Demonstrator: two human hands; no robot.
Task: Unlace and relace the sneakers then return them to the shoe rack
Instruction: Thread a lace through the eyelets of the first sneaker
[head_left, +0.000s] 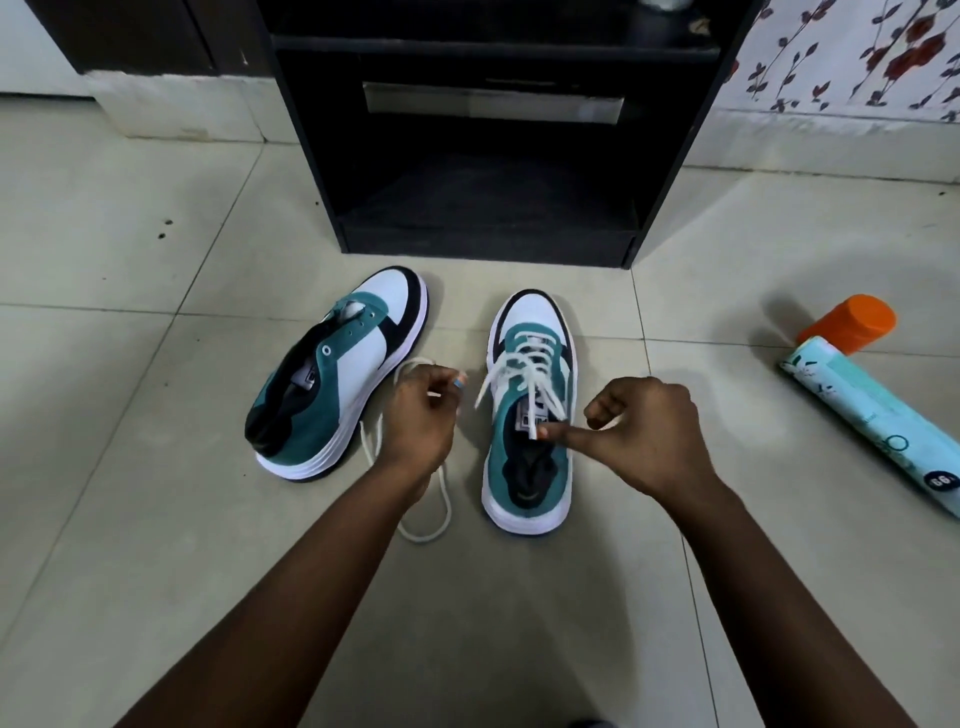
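Two sneakers are seen on the tiled floor (156, 234), just in front of one black shoe rack (488, 156). The right sneaker (530, 415) is laced; one lace end is pinched by the right hand (644, 436). The left sneaker (343, 374) is unlaced and tilted on its side. One loose lace (421, 530) is pinched by the left hand (421, 415). One spray can (862, 410) is lying at the right.

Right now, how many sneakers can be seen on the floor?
2. The unlaced sneaker lies tilted at the left; the laced sneaker stands upright beside it. Both are before the shoe rack, whose upper shelves are partly out of view.
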